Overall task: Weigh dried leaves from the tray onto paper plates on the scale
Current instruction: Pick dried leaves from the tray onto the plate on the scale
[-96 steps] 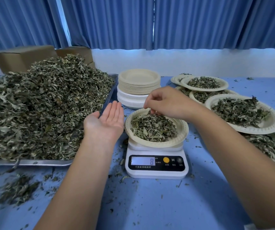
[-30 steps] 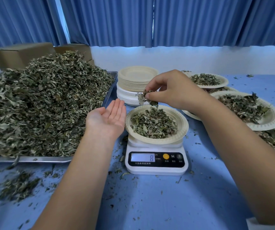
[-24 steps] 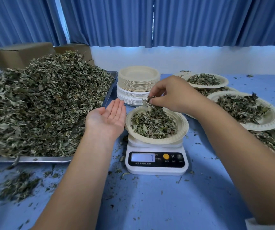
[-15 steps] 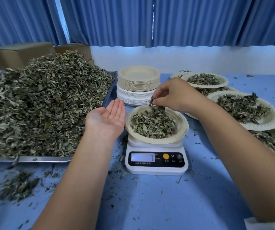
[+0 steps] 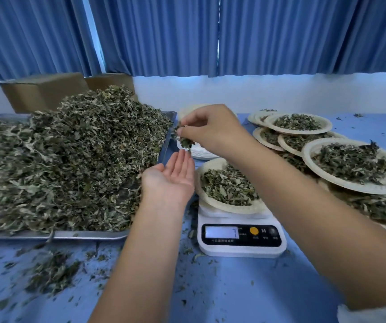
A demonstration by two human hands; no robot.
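Left hand [image 5: 171, 178]: palm up, fingers straight and close together, holding nothing; hovering between the tray and the scale, just left of the plate being weighed.

Right hand [image 5: 210, 129]: raised above and beyond the left fingertips, thumb and fingertips clamped on a small tuft of dried leaves [image 5: 185, 142], forearm crossing over the right part of the scale.

Scale [image 5: 241, 236]: white, on the blue table [image 5: 234, 287], front panel black with an orange button; display [image 5: 221, 231] lit, showing 7.

Paper plate [image 5: 229, 207]: seated on the scale, holding a shallow layer of leaves, right side hidden behind the right forearm.

Tray [image 5: 54, 234]: metal, left of the scale, heaped high with a pile of dried leaves [image 5: 66, 159].

Stack of empty plates [image 5: 202, 153]: behind the scale, partly hidden by the right hand.

Filled plates [image 5: 309, 151]: several, overlapping one another, on the right of the table, each with a portion of leaves.

Crumbs [image 5: 52, 271]: loose leaf bits scattered on the table in front of the tray and round the scale.

Cardboard boxes [image 5: 45, 89]: behind the tray, against the wall.

Curtains [image 5: 280, 36]: blue, pleated, across the back.
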